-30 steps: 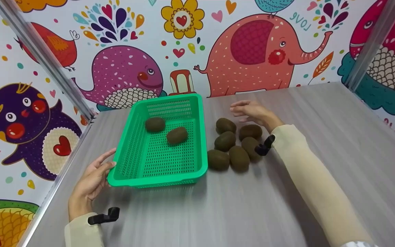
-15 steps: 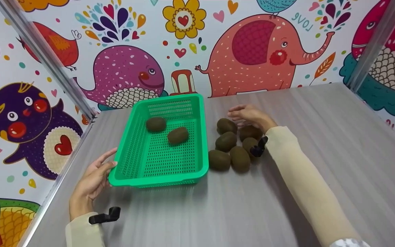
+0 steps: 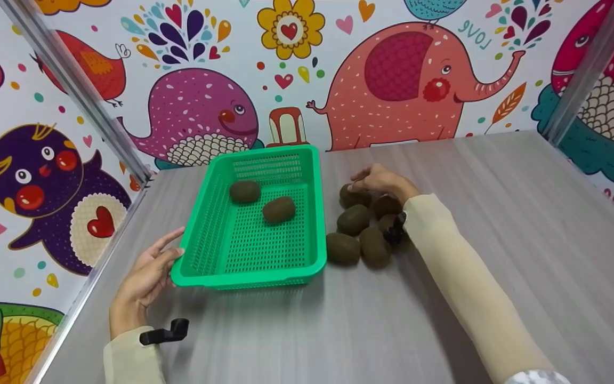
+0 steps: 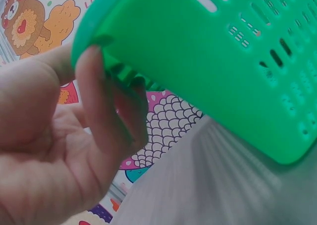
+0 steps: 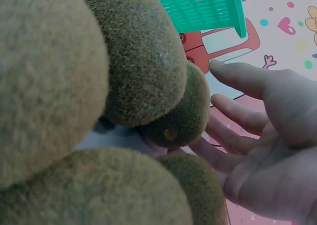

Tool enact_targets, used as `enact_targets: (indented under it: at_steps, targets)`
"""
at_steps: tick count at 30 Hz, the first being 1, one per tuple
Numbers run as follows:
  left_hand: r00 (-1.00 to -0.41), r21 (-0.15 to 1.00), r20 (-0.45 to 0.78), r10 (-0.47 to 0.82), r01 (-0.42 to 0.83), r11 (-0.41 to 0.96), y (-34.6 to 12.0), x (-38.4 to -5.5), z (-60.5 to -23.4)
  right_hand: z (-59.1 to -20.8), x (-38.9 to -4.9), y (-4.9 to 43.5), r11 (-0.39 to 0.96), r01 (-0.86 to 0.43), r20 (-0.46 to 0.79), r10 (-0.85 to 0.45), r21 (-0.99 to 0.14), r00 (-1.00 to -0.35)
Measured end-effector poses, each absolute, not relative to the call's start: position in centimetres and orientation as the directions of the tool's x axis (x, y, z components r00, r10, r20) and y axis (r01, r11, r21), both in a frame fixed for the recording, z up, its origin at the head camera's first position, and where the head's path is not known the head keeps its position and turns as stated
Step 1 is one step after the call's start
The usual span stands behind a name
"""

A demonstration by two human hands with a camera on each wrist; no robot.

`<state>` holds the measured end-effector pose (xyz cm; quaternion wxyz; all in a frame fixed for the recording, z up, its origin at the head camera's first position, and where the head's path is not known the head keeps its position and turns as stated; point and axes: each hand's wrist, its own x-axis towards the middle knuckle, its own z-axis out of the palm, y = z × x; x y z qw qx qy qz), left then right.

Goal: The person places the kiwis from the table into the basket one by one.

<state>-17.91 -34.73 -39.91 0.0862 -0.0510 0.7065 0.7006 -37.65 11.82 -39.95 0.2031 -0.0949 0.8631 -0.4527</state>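
Note:
My left hand (image 3: 144, 277) grips the near left corner of a green plastic basket (image 3: 248, 278). In the left wrist view, thumb and fingers close on the rim from both sides. Inside the basket lie two brown kiwis, one farther back (image 3: 245, 192) and another kiwi (image 3: 279, 209) nearer. Over the far end of a kiwi cluster right of the basket, my right hand (image 3: 384, 180) reaches with bent, spread fingers. Its fingertips are right at the farthest kiwi (image 5: 190, 108), some passing behind it in the right wrist view. The hand partly covers that kiwi from above.
Several kiwis (image 3: 354, 220) sit close together against the basket's right side, with a front kiwi (image 3: 343, 249) beside its wall. A grey wood-grain table (image 3: 371, 325) lies below. Behind and at the left stand walls printed with cartoon animals, joined by a metal post (image 3: 88, 101).
My right hand has come down and toward the basket, from behind the cluster onto the farthest kiwi. The left hand keeps its hold on the basket, which stays in place.

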Motion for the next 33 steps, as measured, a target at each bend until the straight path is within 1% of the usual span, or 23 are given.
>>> enact_targets:
  at_steps: [4, 10, 16, 21, 28, 33]
  targets:
    - [-0.981, 0.983, -0.186, 0.061, -0.185, 0.008, -34.7, -18.0, -39.9, -39.9, -37.6, 11.4, 0.620, -0.008, -0.267, -0.350, -0.785, -0.898]
    - [-0.978, 0.980, -0.196, 0.068, -0.196, -0.007, -34.8, -17.9, -40.0, -39.9, -37.7, 11.1, 0.655, 0.031, -0.325, -0.332, -0.755, -0.886]
    - [-0.979, 0.981, -0.193, 0.064, -0.193, 0.001, -34.8, -17.9, -40.1, -40.1, -37.6, 11.2, 0.669, 0.035, -0.336, -0.327, -0.743, -0.883]
    - [-0.979, 0.981, -0.192, 0.068, -0.192, 0.005, -34.8, -17.7, -40.3, -40.4, -37.3, 11.5, 0.656, 0.031, -0.318, -0.323, -0.754, -0.891]
    - [-0.979, 0.979, -0.202, 0.041, -0.202, 0.006, -34.7, -17.8, -40.2, -39.7, -37.5, 12.1, 0.639, -0.044, -0.237, -0.348, -0.768, -0.907]
    - [-0.977, 0.978, -0.209, 0.033, -0.208, 0.021, -34.8, -17.9, -39.8, -38.4, -37.7, 11.9, 0.627, -0.018, -0.245, -0.332, -0.779, -0.911]
